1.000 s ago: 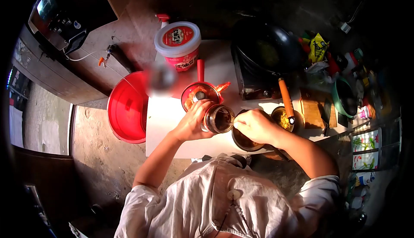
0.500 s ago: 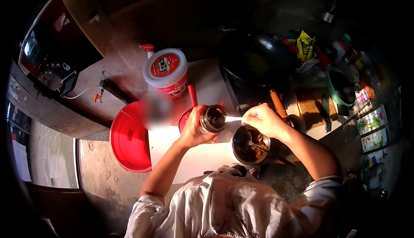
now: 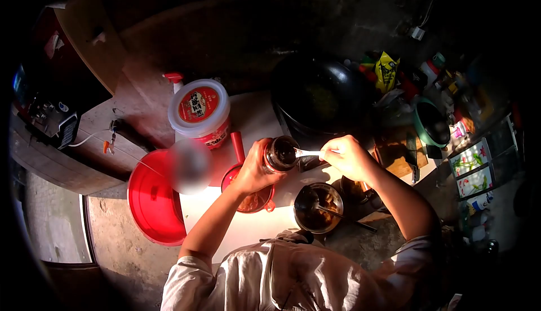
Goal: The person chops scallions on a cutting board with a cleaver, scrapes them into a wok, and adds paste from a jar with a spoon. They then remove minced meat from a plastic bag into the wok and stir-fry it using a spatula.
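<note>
My left hand (image 3: pixel 255 170) is wrapped around a glass jar (image 3: pixel 276 164) that has dark contents and a mouth tipped toward me. In my right hand (image 3: pixel 348 156) is the handle of a white spoon (image 3: pixel 307 153), whose far end reaches into the jar's mouth. Partly hidden under my left hand and forearm sits a red long-handled pan (image 3: pixel 265 199) with reddish food in it. To the right of it stands a round metal pot (image 3: pixel 300 221) of brownish chunks, with a dark-handled ladle (image 3: pixel 352 222) resting inside.
A large black wok (image 3: pixel 315 85) stands at the back. Left of it are a white-lidded tub (image 3: pixel 220 114) and a red basin (image 3: pixel 152 198). On the right lie a wooden cutting board (image 3: pixel 391 156), a knife (image 3: pixel 415 173), a green bowl (image 3: pixel 422 119) and a yellow packet (image 3: pixel 386 71).
My view has shifted, so the counter items sit lower and farther left, and more of the red pan shows. Both hands keep their holds, with the spoon still in the jar.
</note>
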Available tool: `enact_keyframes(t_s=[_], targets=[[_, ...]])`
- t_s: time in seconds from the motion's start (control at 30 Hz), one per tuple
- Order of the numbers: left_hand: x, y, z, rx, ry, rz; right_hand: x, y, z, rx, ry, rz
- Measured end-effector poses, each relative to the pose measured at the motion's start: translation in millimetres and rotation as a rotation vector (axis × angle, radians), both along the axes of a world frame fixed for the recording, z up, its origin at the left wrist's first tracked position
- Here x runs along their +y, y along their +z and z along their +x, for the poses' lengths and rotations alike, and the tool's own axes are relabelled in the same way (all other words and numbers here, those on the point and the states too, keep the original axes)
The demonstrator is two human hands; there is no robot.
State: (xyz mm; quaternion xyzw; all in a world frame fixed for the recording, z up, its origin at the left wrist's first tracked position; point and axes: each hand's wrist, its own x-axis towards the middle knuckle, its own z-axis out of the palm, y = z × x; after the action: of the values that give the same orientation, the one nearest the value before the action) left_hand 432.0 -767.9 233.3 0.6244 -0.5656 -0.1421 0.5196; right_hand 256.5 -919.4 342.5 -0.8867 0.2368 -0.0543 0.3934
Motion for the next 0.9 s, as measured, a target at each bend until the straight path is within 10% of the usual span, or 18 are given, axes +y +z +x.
enact_keyframes(t_s=[0.9], targets=[[4, -14, 9, -0.025, -0.092, -0.003, -5, 13, -16, 0.028, -0.119, 0.414]])
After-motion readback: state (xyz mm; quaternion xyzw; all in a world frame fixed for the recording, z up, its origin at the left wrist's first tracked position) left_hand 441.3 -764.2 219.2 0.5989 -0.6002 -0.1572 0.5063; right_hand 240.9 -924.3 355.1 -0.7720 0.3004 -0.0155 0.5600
